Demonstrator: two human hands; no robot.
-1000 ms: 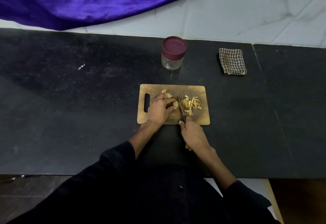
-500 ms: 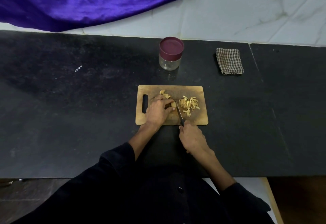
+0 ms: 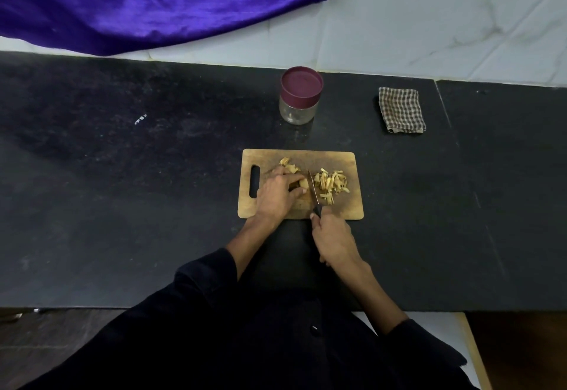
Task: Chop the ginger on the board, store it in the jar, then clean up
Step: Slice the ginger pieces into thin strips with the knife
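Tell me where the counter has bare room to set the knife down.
Bare black counter lies left of the wooden chopping board, also between board and checked cloth. The board itself is crowded: left hand holding ginger, right hand gripping the knife, cut strips.

Both hands [image 3: 277, 194] [image 3: 333, 237] curled, gripping.

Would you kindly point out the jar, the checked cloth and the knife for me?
jar [image 3: 301, 84]: head view, on its maroon lid.
checked cloth [image 3: 401, 110]: head view, middle of the folded fabric.
knife [image 3: 313, 188]: head view, on the blade above the board.
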